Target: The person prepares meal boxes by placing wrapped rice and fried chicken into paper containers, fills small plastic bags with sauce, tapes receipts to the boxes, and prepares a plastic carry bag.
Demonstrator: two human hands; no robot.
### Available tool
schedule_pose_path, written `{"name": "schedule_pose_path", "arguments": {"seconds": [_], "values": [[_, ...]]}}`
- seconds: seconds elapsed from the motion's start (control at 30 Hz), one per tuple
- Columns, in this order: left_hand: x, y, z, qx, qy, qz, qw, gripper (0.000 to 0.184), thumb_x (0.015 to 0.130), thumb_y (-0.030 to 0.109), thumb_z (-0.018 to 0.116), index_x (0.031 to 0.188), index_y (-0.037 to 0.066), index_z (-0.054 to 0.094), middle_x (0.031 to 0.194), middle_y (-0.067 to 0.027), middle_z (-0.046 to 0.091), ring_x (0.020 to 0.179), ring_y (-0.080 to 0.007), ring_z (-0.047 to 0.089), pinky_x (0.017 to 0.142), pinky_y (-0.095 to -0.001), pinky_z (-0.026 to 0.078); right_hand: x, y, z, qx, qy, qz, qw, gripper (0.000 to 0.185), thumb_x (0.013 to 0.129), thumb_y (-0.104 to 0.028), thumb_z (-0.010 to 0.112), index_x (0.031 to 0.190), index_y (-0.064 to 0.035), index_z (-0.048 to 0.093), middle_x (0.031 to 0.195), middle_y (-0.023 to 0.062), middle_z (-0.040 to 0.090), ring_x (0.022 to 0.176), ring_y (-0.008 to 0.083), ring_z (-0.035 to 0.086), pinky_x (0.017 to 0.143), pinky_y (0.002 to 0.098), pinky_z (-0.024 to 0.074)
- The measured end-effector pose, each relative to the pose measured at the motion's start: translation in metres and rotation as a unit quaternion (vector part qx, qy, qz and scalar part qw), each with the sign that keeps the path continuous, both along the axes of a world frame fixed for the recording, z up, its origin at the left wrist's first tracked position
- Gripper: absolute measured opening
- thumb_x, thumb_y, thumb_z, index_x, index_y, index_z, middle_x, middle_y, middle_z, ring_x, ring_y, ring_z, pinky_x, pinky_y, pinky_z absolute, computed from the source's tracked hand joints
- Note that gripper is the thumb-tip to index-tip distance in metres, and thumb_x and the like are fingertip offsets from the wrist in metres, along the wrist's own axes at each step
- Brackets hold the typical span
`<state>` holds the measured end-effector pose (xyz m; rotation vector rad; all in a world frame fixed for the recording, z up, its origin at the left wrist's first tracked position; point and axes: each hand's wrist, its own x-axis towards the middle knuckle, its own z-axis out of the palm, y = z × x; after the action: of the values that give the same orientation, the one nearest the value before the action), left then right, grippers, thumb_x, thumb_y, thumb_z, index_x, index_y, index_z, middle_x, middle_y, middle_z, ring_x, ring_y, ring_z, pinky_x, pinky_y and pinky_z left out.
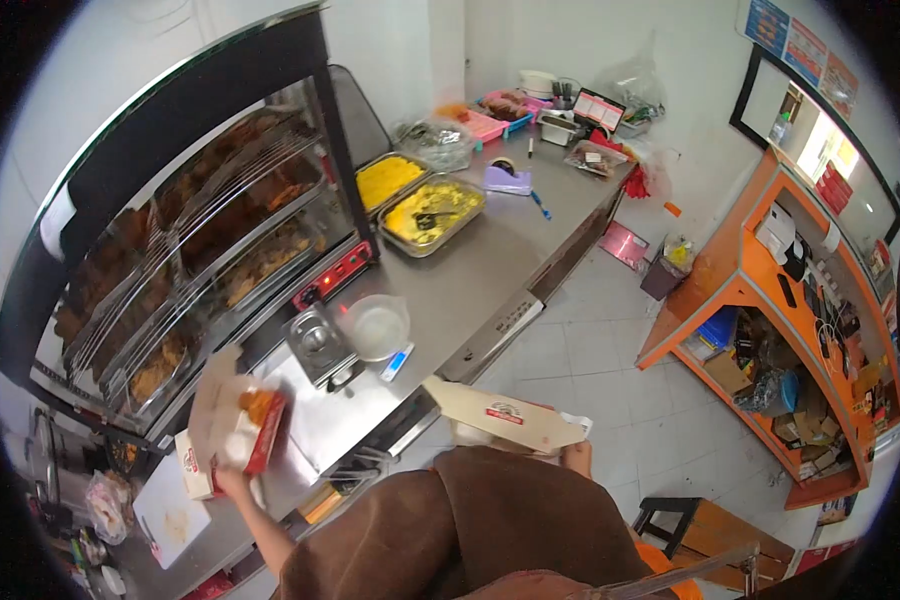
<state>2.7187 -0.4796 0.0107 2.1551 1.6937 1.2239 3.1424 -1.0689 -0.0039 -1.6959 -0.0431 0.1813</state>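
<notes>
The left hand (232,482) touches an open box (267,437) of food on the counter (435,290), its grip impossible to tell; the right hand (578,458) grips the end of a second box (515,420), held beyond the counter's edge above floor. Bare steel stretches along the counter's front; the red box logos are unreadable.

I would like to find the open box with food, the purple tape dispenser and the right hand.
Open box with food (216,412): head view, on its raised flap.
Purple tape dispenser (510,182): head view, on its body.
Right hand (577,458): head view, on its visible middle.
</notes>
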Motion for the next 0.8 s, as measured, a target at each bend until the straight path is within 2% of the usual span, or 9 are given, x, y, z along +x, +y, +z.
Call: {"name": "schedule_pose_path", "arguments": {"seconds": [0.03,0.07,0.1,0.13,0.27,0.37,0.47,0.6,0.8], "values": [[-0.009,-0.014,0.018,-0.086,-0.143,0.009,0.986,0.027,0.074,0.011,0.057,0.097,-0.003,0.064,0.096,-0.0185,0.061,0.073,-0.0274,0.06,0.067,-0.0413,0.049,0.01,-0.016,0.004,0.037,0.011,-0.023,0.999,0.028,0.089,-0.017,0.046,0.088,0.0068,0.06,0.069,0.0051,0.058,0.062,0.0113,0.05,0.054,0.0287,0.0405],[-0.037,0.0,-0.001,-0.019,0.015,0.105,0.994,0.036,0.077,0.008,0.052,0.11,-0.006,0.056,0.091,-0.0209,0.062,0.074,-0.0251,0.063,0.066,-0.0385,0.05,0.022,-0.03,0.008,0.048,0.015,-0.046,0.998,0.028,0.09,-0.017,0.046,0.088,0.0068,0.06,0.07,0.0046,0.058,0.062,0.0108,0.049,0.054,0.0277,0.04],[-0.037,-0.026,0.037,-0.122,0.063,0.118,0.984,0.031,0.084,0.012,0.047,0.108,-0.006,0.055,0.084,-0.0223,0.062,0.068,-0.025,0.064,0.059,-0.0364,0.052,0.033,-0.042,0.015,0.059,0.019,-0.069,0.996,0.028,0.09,-0.017,0.046,0.088,0.0069,0.06,0.071,0.0041,0.057,0.063,0.0102,0.049,0.054,0.0267,0.0396],[-0.015,-0.054,0.088,-0.215,-0.077,0.107,0.968,0.028,0.088,0.018,0.046,0.1,-0.005,0.056,0.083,-0.0233,0.061,0.058,-0.0274,0.061,0.047,-0.0363,0.05,0.044,-0.052,0.027,0.045,0.019,-0.092,0.995,0.028,0.09,-0.017,0.046,0.089,0.0069,0.06,0.072,0.004,0.057,0.064,0.0098,0.049,0.054,0.026,0.0391],[0.024,-0.094,0.177,-0.028,0.007,-0.01,1.0,0.03,0.092,0.02,0.043,0.091,-0.008,0.055,0.073,-0.0138,0.058,0.063,-0.0211,0.057,0.055,-0.0339,0.046,0.099,-0.072,0.076,-0.021,0.086,-0.126,0.988,0.03,0.091,-0.019,0.048,0.093,0.0085,0.059,0.078,0.0058,0.059,0.066,0.0105,0.05,0.056,0.026,0.0403],[0.119,-0.13,0.252,-0.191,-0.13,-0.127,0.965,0.027,0.091,0.019,0.047,0.091,-0.007,0.056,0.073,-0.009,0.057,0.069,-0.016,0.052,0.062,-0.0311,0.043,0.153,-0.054,0.095,0.045,0.036,-0.111,0.992,0.032,0.091,-0.022,0.049,0.096,0.0085,0.06,0.08,0.007,0.06,0.068,0.0119,0.051,0.059,0.0261,0.0423],[0.214,-0.131,0.235,-0.19,-0.221,-0.138,0.947,0.027,0.091,0.021,0.049,0.091,-0.005,0.057,0.074,-0.0064,0.055,0.069,-0.0136,0.05,0.062,-0.0295,0.042,0.229,-0.03,0.079,-0.044,0.0,-0.046,0.998,0.036,0.092,-0.031,0.049,0.092,0.0035,0.061,0.078,0.003,0.059,0.07,0.0106,0.051,0.061,0.0267,0.0428],[0.382,-0.158,0.221,-0.285,-0.081,-0.276,0.914,0.028,0.093,0.021,0.047,0.094,-0.005,0.058,0.08,-0.0085,0.059,0.073,-0.0151,0.051,0.069,-0.0292,0.042,0.345,0.038,0.061,-0.103,-0.026,0.023,0.994,0.034,0.091,-0.028,0.05,0.093,0.0027,0.064,0.074,0.001,0.058,0.065,0.0106,0.05,0.057,0.0275,0.0416],[0.544,-0.163,0.084,-0.242,0.024,-0.298,0.923,0.028,0.092,0.016,0.045,0.099,-0.008,0.057,0.085,-0.0241,0.063,0.082,-0.0316,0.062,0.074,-0.0395,0.046,0.506,0.125,0.043,-0.151,0.033,0.13,0.979,0.041,0.09,-0.034,0.05,0.085,0.0044,0.063,0.069,0.0131,0.063,0.063,0.0174,0.055,0.061,0.0336,0.0441]]}}
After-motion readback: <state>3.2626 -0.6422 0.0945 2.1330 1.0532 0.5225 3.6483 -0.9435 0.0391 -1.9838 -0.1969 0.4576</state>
